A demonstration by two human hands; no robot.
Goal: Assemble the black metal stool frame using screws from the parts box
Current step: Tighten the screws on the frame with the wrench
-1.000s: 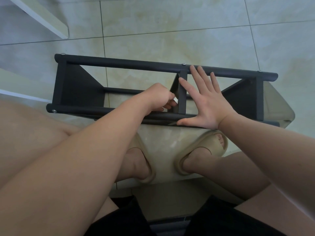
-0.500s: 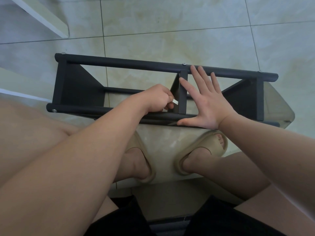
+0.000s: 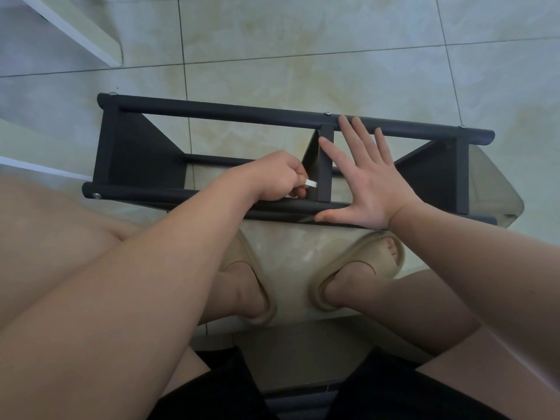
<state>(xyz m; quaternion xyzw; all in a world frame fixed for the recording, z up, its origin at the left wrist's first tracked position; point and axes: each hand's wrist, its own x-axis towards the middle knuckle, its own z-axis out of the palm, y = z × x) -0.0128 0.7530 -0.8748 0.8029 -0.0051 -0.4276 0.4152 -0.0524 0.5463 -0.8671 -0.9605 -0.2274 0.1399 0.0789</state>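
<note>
The black metal stool frame (image 3: 230, 113) lies across the tiled floor in front of my feet, its two long tubes running left to right with cross pieces between them. My left hand (image 3: 278, 177) is curled round a small silver tool (image 3: 310, 184), whose tip sticks out beside the middle cross piece (image 3: 325, 171). My right hand (image 3: 366, 177) lies flat with fingers spread on the frame, thumb along the near tube and fingertips at the far tube. Screw heads show at the tube ends and at the middle joint (image 3: 327, 113).
My two feet in beige slippers (image 3: 363, 259) stand on the floor just below the frame. A white board edge (image 3: 78, 28) runs across the top left corner. A clear plastic sheet (image 3: 497, 189) lies under the frame's right end. No parts box is in view.
My left hand has turned slightly at the middle cross piece, so the silver tool tip shows more to the right. My right hand and the frame have stayed in place.
</note>
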